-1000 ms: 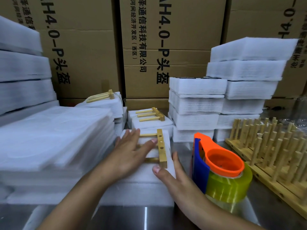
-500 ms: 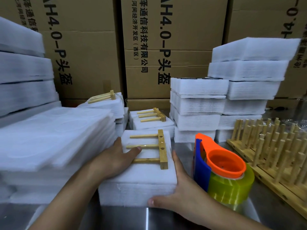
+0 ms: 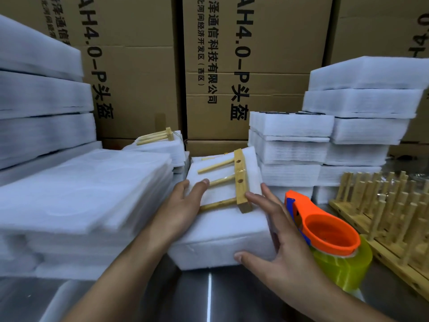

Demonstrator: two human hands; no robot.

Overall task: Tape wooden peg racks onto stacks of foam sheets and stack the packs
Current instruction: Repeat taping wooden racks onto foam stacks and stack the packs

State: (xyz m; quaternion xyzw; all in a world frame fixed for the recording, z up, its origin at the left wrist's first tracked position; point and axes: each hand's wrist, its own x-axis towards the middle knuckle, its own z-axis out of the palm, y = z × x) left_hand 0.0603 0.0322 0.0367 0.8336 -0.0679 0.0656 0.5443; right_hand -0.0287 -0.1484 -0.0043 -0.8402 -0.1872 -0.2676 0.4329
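Head view: closed cardboard boxes (image 3: 267, 54) wall off 12 o'clock, and their contents cannot be seen. No open container shows.

At centre, both hands hold a foam pack (image 3: 220, 233) tilted. A wooden peg rack (image 3: 240, 180) lies flat on top of it, its bar toward 3 o'clock and its three pegs pointing toward 9. The left hand (image 3: 183, 205) grips the pack's 9 o'clock side, thumb laid on the top face by the middle peg. The right hand (image 3: 278, 233) clasps the 3 o'clock side, spread wide, thumb on the near face and a fingertip touching the near end of the bar. Whether the pack's underside touches the steel table (image 3: 209, 298) cannot be told.

Just beside the right hand at 4 o'clock stands an orange tape dispenser (image 3: 325, 235), and loose racks (image 3: 394, 217) stand beyond it at 3. Flat foam sheets (image 3: 81, 194) crowd the pack's 9 o'clock edge. A finished pack (image 3: 160, 145) sits at 11 and tall foam stacks (image 3: 348, 135) rise at 1 to 2. Bare table lies at 6 o'clock, between the forearms.
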